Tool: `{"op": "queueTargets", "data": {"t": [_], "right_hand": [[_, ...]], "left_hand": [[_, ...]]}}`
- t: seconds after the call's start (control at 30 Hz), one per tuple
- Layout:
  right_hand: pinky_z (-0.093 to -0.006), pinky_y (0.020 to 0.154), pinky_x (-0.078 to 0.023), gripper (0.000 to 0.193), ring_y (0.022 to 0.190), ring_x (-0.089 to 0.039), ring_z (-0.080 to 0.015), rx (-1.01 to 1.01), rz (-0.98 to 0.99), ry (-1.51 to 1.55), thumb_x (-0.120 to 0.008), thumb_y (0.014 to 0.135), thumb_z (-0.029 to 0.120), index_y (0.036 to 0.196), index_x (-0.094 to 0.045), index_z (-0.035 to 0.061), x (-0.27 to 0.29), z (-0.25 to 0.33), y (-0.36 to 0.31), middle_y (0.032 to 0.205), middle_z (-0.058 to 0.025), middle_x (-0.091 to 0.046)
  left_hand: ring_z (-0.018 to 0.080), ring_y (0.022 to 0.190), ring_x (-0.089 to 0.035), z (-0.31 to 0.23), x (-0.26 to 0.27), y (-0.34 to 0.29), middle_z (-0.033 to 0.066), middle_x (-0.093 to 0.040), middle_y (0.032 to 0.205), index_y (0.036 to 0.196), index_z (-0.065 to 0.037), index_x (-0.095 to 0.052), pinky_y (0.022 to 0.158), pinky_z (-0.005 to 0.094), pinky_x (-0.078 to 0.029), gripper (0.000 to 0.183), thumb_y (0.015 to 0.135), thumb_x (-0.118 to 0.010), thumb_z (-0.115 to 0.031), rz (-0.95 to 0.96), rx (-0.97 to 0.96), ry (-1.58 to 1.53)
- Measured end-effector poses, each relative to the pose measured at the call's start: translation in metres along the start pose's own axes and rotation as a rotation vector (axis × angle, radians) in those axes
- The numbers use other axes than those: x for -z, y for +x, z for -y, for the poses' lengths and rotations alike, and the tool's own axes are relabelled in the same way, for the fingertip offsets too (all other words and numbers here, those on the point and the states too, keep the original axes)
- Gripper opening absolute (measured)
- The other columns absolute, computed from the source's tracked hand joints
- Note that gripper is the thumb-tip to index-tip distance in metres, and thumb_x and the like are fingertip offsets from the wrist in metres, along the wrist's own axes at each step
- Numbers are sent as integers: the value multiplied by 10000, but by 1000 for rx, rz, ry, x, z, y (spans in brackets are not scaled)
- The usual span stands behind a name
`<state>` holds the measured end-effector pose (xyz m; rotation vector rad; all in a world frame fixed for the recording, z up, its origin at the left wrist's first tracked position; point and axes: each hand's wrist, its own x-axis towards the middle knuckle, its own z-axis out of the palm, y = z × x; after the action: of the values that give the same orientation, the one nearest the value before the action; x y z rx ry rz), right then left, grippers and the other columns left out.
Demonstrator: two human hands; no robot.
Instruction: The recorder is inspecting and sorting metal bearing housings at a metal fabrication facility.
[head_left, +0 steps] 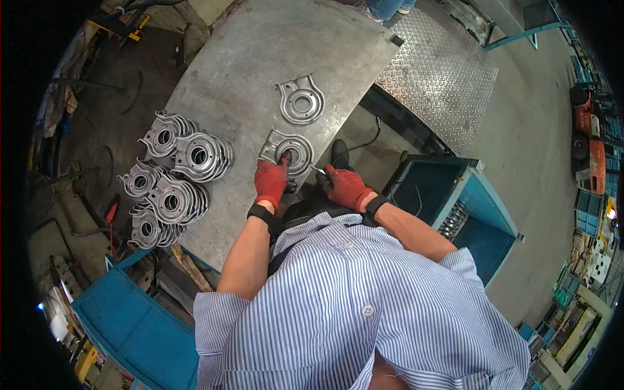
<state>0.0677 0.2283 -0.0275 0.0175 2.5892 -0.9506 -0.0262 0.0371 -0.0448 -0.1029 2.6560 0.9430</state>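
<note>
My left hand (272, 179), in a red glove with dark fingertips, grips a stamped metal bracket (300, 147) at the edge of the metal table. One finger lies over the bracket's round centre opening. In my right hand (347, 186), also red-gloved, is a thin pen-like tool (318, 170). Its light tip points at the bracket's right rim; whether they touch I cannot tell. A second bracket (316, 106) of the same shape lies flat just beyond. Several stacks of such brackets (207, 156) stand on the table to the left.
The grey metal table (240, 58) stretches away ahead of me. A blue open-topped bin (497, 224) with metal parts inside stands at my right, and a blue panel (140, 325) at lower left. Checkered steel plate (442, 78) lies beyond; another person's legs (385, 8) show at the top.
</note>
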Motion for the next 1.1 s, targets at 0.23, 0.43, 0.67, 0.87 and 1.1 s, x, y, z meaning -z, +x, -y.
{"op": "queueTargets", "data": {"t": [0.23,0.43,0.67,0.87,1.1], "right_hand": [[-478,690,-473,348,792,-607,-395,14,-38,5,-583,791,239,1041,-504,11,-4,-5,1,819,-225,-625],[-469,660,-465,302,773,-605,-386,51,-88,10,-583,796,233,995,-505,22,-6,-2,1,792,-215,-617],[-465,660,-468,291,768,-604,-385,74,-168,-17,-591,778,221,977,-500,29,-10,-5,0,782,-209,-612],[-468,660,-468,290,765,-607,-381,36,-169,-28,-591,777,219,977,-498,30,-12,-4,-1,798,-208,-612],[-456,666,-472,321,787,-608,-372,51,-139,-6,-596,764,211,997,-495,14,-12,-1,0,810,-201,-615]], "left_hand": [[400,1002,-566,-17,6,-4,234,-598,1054,1062,-2,-571,827,435,-454,454,807,-636,-371,22,91,49],[402,992,-568,23,-10,8,234,-598,1054,1061,2,-571,819,430,-456,476,805,-634,-394,-6,-89,-53],[388,1014,-565,1,1,0,209,-596,1091,1102,-42,-570,829,429,-453,464,804,-632,-392,-1,-70,-48],[380,1026,-564,3,-1,0,207,-593,1107,1131,-49,-563,837,425,-453,481,809,-623,-401,-9,-42,-17],[404,1010,-564,29,-14,11,274,-582,1065,997,88,-572,842,435,-451,614,781,-631,-484,4,28,54]]}}
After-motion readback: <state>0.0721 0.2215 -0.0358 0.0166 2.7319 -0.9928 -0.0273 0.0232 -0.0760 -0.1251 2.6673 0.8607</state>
